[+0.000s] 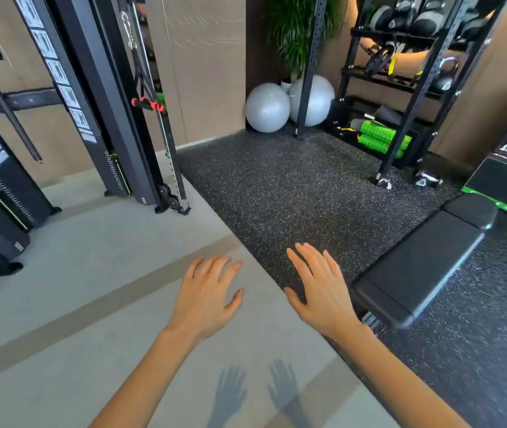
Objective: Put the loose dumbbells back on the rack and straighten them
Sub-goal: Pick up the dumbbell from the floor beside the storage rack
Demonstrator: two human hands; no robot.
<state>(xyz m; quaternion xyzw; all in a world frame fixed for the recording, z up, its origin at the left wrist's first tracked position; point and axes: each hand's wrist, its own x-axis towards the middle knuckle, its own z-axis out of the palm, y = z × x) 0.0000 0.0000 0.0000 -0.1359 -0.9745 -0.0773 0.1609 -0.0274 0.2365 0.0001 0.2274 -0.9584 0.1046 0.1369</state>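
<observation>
While the left hand (205, 299) and right hand (320, 291) hover spread and empty, a dumbbell (428, 179) lies on the floor (307, 186) by the rack (414, 97) (nothing begun, I'd say).

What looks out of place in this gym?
A small dumbbell lies loose on the speckled rubber floor beside the foot of the storage rack, instead of on a shelf. Nothing else stands out.
</observation>
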